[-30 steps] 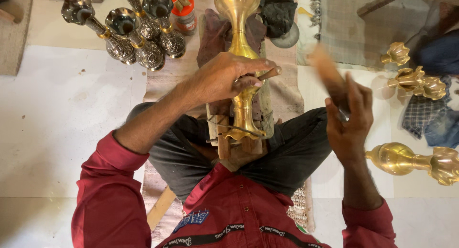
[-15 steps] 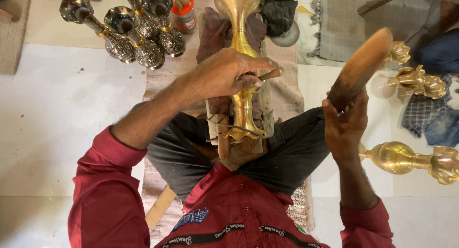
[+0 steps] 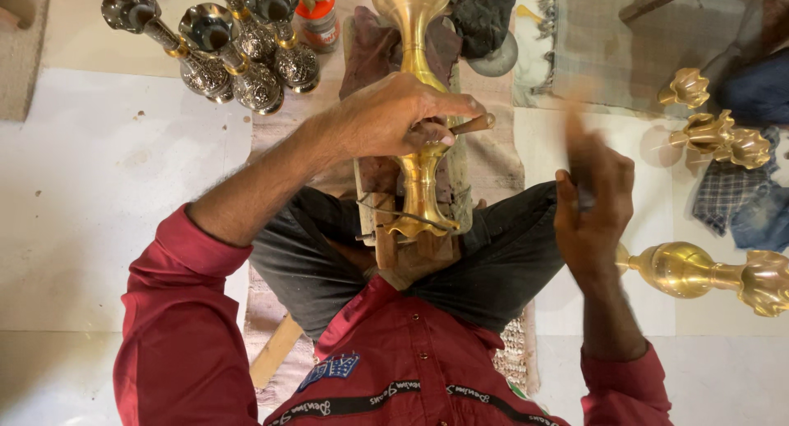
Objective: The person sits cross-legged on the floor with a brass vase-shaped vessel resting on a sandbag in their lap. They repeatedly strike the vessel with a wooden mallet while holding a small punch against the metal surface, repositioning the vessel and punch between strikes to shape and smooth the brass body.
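While pinning the punch (image 3: 470, 124) on the brass vase (image 3: 417, 105) with left hand (image 3: 394, 118) closed, strike squarely with the blurred mallet (image 3: 575, 138) clenched in right hand (image 3: 593, 212).

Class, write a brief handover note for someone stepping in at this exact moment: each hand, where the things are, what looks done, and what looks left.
Left hand: pinches a thin rod-like tool against the stem of the brass vase, which lies over the lap on a wooden block.
Right hand: raised and motion-blurred, closed around a blurred object I cannot identify.
Seemingly done: the dark patterned vases at upper left.
Seemingly left: this plain vase and the plain brass pieces at right.
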A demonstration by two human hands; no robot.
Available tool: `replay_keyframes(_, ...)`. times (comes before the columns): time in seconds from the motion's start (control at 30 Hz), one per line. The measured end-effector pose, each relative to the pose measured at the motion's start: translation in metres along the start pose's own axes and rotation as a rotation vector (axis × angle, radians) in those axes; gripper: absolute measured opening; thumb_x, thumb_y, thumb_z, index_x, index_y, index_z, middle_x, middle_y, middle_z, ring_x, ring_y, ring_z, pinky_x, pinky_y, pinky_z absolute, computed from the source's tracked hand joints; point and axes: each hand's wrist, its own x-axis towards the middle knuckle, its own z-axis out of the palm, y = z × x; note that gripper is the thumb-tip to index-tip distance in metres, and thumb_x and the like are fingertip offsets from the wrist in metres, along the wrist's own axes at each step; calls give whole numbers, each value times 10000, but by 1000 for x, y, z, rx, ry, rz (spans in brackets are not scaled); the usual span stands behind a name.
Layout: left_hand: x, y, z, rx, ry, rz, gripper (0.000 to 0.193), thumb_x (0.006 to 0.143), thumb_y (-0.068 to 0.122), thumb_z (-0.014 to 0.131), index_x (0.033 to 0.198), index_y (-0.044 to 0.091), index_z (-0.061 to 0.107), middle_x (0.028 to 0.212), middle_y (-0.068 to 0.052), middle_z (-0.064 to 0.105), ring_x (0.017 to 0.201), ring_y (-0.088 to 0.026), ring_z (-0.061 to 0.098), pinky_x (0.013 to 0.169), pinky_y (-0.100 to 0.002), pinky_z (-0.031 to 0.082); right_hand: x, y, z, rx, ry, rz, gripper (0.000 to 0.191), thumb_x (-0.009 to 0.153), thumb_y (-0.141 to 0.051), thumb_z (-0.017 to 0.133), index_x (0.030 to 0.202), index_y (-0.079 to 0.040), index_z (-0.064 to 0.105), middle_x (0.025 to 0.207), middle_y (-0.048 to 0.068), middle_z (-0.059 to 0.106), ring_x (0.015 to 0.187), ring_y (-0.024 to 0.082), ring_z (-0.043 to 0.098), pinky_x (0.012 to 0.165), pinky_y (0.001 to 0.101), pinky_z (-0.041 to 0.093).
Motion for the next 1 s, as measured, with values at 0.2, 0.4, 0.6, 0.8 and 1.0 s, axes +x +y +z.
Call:
replay_keyframes(0.2, 2, 4, -1, -52, 155, 263, 535, 878, 104, 807, 1379, 63, 623, 1217, -135, 751, 851, -172, 784, 744, -302, 653, -6, -1, 6, 576, 210, 272, 545, 1041, -20, 635, 1509, -138, 382, 1248, 89, 596, 1158, 198, 601, 1036, 340, 510)
replay_keyframes(0.4, 1, -2, 9, -16, 195, 160, 457, 934, 145, 776, 1369, 100, 641, 1173, -118, 766, 800, -186, 782, 699, -314, 649, -8, 4, 6, -128, -147, 113, 613, 1030, -51, 710, 1600, -122, 496, 1254, 185, 572, 1150, 323, 589, 993, 411, 535)
replay_keyframes(0.6, -29, -15, 28, -191, 384, 98, 361, 997, 134, 750, 1341, 87, 651, 1154, -105, 784, 993, -201, 797, 834, -291, 695, 0, 3, 13, -206, -323, 24, 630, 951, -84, 759, 1544, -136, 553, 1157, 173, 589, 1046, 328, 582, 902, 446, 508)
replay_keyframes(0.8, -42, -7, 47, -135, 546, 56, 397, 977, 110, 768, 1350, 49, 647, 1249, -102, 747, 1114, -228, 766, 943, -342, 650, 24, -3, 4, -428, -284, -122, 560, 942, -102, 790, 1477, -167, 638, 1133, 124, 629, 998, 293, 583, 849, 445, 483)
replay_keyframes(1.0, -41, 1, 53, -109, 602, -1, 393, 974, 122, 790, 1339, 70, 654, 1309, -111, 723, 1127, -231, 765, 949, -341, 646, 53, -9, -13, -603, -312, -252, 495, 970, -91, 773, 1443, -197, 678, 1126, 128, 636, 909, 270, 601, 777, 431, 473)
